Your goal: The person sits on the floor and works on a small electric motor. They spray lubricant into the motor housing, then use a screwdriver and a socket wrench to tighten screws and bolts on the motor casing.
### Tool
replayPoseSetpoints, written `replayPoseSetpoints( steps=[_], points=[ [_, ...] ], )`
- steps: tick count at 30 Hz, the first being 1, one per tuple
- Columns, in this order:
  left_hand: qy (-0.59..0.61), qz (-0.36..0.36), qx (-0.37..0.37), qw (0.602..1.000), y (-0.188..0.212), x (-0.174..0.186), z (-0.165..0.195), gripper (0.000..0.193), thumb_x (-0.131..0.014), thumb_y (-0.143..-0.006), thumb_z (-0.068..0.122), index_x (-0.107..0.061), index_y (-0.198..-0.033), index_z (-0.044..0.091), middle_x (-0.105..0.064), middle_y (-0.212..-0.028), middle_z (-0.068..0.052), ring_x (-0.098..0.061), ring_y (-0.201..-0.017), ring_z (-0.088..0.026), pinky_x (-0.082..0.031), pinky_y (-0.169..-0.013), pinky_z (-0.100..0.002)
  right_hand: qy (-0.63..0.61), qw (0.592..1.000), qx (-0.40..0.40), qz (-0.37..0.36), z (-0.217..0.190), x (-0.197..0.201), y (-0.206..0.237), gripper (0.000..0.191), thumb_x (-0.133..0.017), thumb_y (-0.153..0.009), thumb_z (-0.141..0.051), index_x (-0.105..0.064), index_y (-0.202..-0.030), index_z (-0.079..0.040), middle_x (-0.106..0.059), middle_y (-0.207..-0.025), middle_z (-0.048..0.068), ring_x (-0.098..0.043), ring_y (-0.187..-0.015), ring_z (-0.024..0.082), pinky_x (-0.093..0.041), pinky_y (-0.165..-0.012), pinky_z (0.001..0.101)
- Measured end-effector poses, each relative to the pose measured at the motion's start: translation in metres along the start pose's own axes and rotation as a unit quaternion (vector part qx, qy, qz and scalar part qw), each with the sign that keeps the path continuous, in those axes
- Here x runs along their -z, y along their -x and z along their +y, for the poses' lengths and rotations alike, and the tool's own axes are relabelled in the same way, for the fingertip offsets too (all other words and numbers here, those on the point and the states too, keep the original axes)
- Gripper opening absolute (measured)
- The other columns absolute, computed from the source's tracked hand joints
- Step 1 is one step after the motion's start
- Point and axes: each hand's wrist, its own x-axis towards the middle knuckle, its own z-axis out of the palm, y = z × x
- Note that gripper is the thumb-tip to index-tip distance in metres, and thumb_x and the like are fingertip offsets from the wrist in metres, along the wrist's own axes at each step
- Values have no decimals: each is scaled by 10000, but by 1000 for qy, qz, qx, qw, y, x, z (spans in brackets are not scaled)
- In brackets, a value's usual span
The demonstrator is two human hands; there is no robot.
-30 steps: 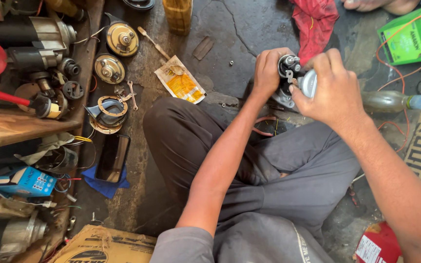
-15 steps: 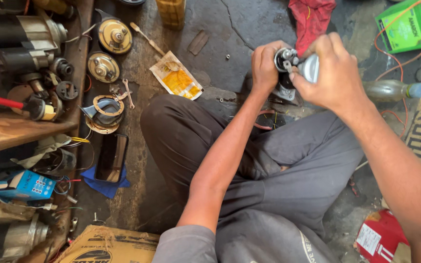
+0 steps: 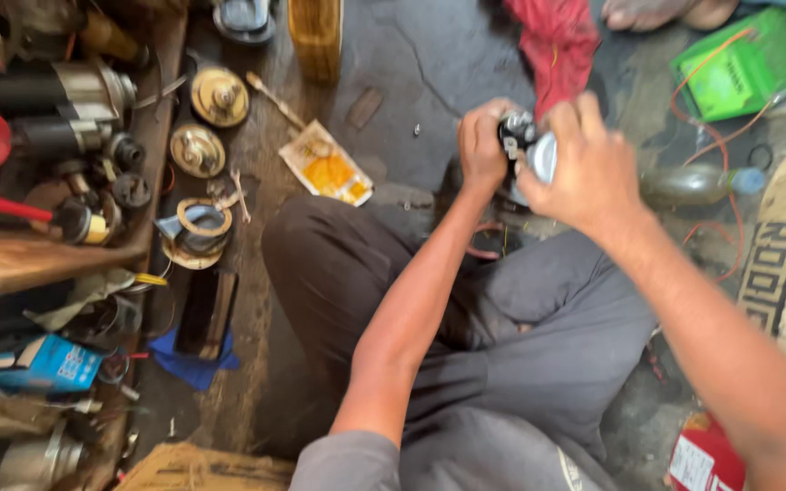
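Your left hand (image 3: 482, 145) grips the small motor part (image 3: 528, 150); your right hand (image 3: 589, 168) closes on it from three o'clock.

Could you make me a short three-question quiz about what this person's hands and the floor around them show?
1. True or false: both hands hold the same small metal part.
2. Which lies nearest the yellow packet: A) green box, B) round brass discs, C) red can?
3. What colour is the cloth beyond the hands?

Key
1. True: the left hand and right hand share a grip on the small metal part.
2. B: the round brass discs lie left of the yellow packet.
3. Red: the cloth.
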Motion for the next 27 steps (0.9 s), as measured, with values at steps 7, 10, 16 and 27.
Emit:
replayPoseSetpoints(
  steps=[7,10,16,27],
  points=[
    [38,-45,45,997,-2,7,10,440,-359,-936,246,-660,-800,-45,-664,-687,-118,-636,-629,-191,-509,-621,-353,-45,997,50,-39,-4,30,-6,840,-832,-788,-379,-462,-1452,-21,-509,-1228,302,-589,-1062,538,-502,-849,594],
    [43,-21,0,999,-3,4,10,436,-359,-965,229,-639,-805,-64,-674,-734,-118,-630,-694,-181,-517,-705,-357,-52,991,110,47,-2,63,-15,729,-727,-939,-301,-386,-1493,29,-472,-1368,325,-538,-1212,549,-447,-970,596],
    [60,-49,17,997,1,3,-19,411,-352,-978,208,-609,-790,-52,-640,-717,-128,-595,-677,-191,-479,-669,-356,-31,991,65,114,1,36,-30,604,-619,-1054,-292,-403,-1536,2,-469,-1506,259,-459,-1395,451,-381,-1152,552],
    [59,-28,-10,998,1,3,-21,394,-383,-965,214,-655,-849,-46,-689,-766,-133,-633,-716,-170,-500,-696,-349,-108,989,-7,104,5,12,-34,692,-571,-1164,-477,-304,-1625,-35,-316,-1608,295,-264,-1544,508,-210,-1300,627]
  ],
)
